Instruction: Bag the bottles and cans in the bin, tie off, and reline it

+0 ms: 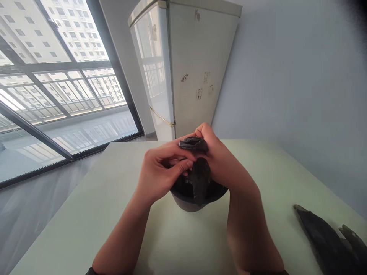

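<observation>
A thin black plastic bag (201, 177) is bunched up between my two hands, above a dark round bin (187, 205) on the table. My left hand (156, 173) pinches the bag between thumb and fingers. Wrapped around the bag from the other side is my right hand (222, 158), its fingers mostly hidden behind the film. A folded bit of the black film pokes up between the hands, while another part hangs down over the bin's opening. Both hands hide much of the bin's rim and inside.
The pale green table (186, 244) spreads under the bin. More black plastic (327, 240) lies at its right edge. Behind the table stands a worn white fridge (197, 57), beside a bluish wall (286, 76). Glass doors (65, 88) with dark frames are at the left.
</observation>
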{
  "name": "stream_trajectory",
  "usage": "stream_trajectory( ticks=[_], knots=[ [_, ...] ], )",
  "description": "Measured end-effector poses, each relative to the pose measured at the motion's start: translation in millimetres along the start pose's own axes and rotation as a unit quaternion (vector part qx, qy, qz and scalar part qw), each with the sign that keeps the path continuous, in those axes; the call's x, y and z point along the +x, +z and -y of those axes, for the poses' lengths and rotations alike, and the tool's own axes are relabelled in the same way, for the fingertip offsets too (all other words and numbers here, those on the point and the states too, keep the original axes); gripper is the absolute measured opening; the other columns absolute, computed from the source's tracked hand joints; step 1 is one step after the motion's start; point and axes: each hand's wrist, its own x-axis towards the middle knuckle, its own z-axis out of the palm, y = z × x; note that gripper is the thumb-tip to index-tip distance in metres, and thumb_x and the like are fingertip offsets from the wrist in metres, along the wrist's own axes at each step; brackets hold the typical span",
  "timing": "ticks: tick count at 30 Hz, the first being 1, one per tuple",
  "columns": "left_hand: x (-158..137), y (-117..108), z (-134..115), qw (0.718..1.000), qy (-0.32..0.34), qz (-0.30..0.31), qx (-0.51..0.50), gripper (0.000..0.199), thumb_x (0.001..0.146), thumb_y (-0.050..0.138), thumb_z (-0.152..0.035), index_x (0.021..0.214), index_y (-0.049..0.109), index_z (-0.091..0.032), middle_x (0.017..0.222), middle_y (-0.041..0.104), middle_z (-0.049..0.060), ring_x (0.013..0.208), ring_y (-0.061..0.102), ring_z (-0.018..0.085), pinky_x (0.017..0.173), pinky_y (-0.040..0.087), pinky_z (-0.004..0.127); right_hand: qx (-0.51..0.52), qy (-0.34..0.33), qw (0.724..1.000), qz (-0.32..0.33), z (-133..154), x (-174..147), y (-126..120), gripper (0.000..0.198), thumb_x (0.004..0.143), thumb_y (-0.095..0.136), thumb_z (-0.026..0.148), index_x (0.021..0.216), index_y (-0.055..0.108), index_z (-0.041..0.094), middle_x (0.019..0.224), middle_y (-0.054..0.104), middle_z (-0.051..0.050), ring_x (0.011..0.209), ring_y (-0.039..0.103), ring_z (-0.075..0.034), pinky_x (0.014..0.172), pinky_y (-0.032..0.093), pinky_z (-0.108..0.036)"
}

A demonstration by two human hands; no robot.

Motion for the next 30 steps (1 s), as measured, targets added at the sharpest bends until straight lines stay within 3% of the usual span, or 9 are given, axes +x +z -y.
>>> stream_trajectory(
  ticks=[2,4,9,13,15,18,21,24,30],
  knots=[
    [0.9,1.5,1.7,0.999,0.006,-0.033,0.016,0.006,0.086,0.081,-0.027,0.084,0.081,-0.021,0.101,0.076,0.007,0.071,0.070,0.017,0.057,0.059,0.028,-0.041,-0.022,0.999,0.020,-0.6,-0.1,0.3,0.032,0.087,0.066,0.013,0.092,0.037,0.026,0.085,0.057,0.003,0.074,0.050,-0.016,0.062,0.039,-0.027],
    [2.5,1.7,4.0,0.998,0.000,-0.058,0.016,0.006,0.085,0.083,-0.027,0.087,0.081,-0.022,0.091,0.074,0.004,0.064,0.067,0.015,0.053,0.056,0.026,-0.053,-0.033,0.997,0.047,1.2,-0.3,0.7,0.030,0.086,0.064,0.010,0.101,0.043,0.026,0.084,0.059,0.003,0.076,0.055,-0.017,0.065,0.042,-0.029],
    [6.4,-0.6,7.9,0.996,-0.052,-0.070,-0.013,0.014,0.086,0.082,-0.031,0.094,0.075,-0.022,0.061,0.064,-0.003,0.050,0.062,0.014,0.049,0.054,0.027,0.029,-0.041,0.995,0.092,11.3,0.2,0.9,0.055,0.092,0.064,0.011,0.137,0.040,0.033,0.089,0.068,0.003,0.078,0.067,-0.020,0.077,0.051,-0.035],
    [8.3,-0.9,8.6,0.996,-0.046,-0.061,-0.034,0.026,0.086,0.084,-0.036,0.102,0.069,-0.023,0.071,0.067,-0.002,0.051,0.061,0.013,0.048,0.052,0.026,0.053,-0.035,0.996,0.069,11.8,2.2,-0.8,0.009,0.101,0.061,0.026,0.107,0.055,0.028,0.083,0.068,0.002,0.070,0.067,-0.019,0.069,0.050,-0.034],
    [8.7,-0.8,9.1,0.997,-0.040,-0.048,-0.037,0.033,0.088,0.083,-0.037,0.113,0.065,-0.025,0.073,0.066,-0.003,0.051,0.060,0.012,0.050,0.051,0.026,0.056,-0.020,0.998,0.027,9.2,3.6,-1.3,0.014,0.104,0.058,0.035,0.093,0.053,0.026,0.072,0.064,0.003,0.061,0.063,-0.017,0.062,0.047,-0.032],
    [9.1,-1.6,9.6,0.999,-0.041,-0.023,-0.014,0.034,0.097,0.073,-0.040,0.127,0.063,-0.027,0.067,0.061,-0.004,0.052,0.057,0.012,0.056,0.051,0.027,0.072,0.011,0.997,-0.017,5.9,5.3,-1.5,0.023,0.105,0.057,0.044,0.091,0.050,0.027,0.065,0.060,0.004,0.055,0.058,-0.017,0.057,0.045,-0.031],
    [9.9,-3.5,9.1,0.999,-0.020,-0.004,0.041,0.020,0.104,0.062,-0.039,0.103,0.072,-0.022,0.067,0.059,-0.001,0.064,0.059,0.014,0.065,0.049,0.029,0.066,0.034,0.997,-0.029,4.9,5.8,-1.3,0.026,0.105,0.056,0.048,0.091,0.048,0.027,0.067,0.061,0.003,0.055,0.059,-0.017,0.056,0.046,-0.032],
    [10.0,-4.6,7.6,0.995,0.012,-0.024,0.097,0.034,0.105,0.059,-0.037,0.076,0.063,-0.020,0.072,0.059,0.001,0.075,0.059,0.016,0.073,0.048,0.029,0.045,0.043,0.998,-0.033,5.3,5.6,-1.3,0.027,0.105,0.054,0.048,0.091,0.046,0.027,0.064,0.057,0.005,0.051,0.056,-0.016,0.053,0.045,-0.032],
    [4.7,-1.6,3.5,0.991,0.023,-0.026,0.132,0.016,0.104,0.061,-0.038,0.101,0.065,-0.023,0.092,0.070,0.001,0.072,0.064,0.014,0.069,0.051,0.028,0.033,0.046,0.997,-0.054,4.5,6.1,-4.0,0.028,0.104,0.057,0.044,0.088,0.043,0.026,0.070,0.055,0.004,0.053,0.058,-0.015,0.052,0.048,-0.031]
  ],
)
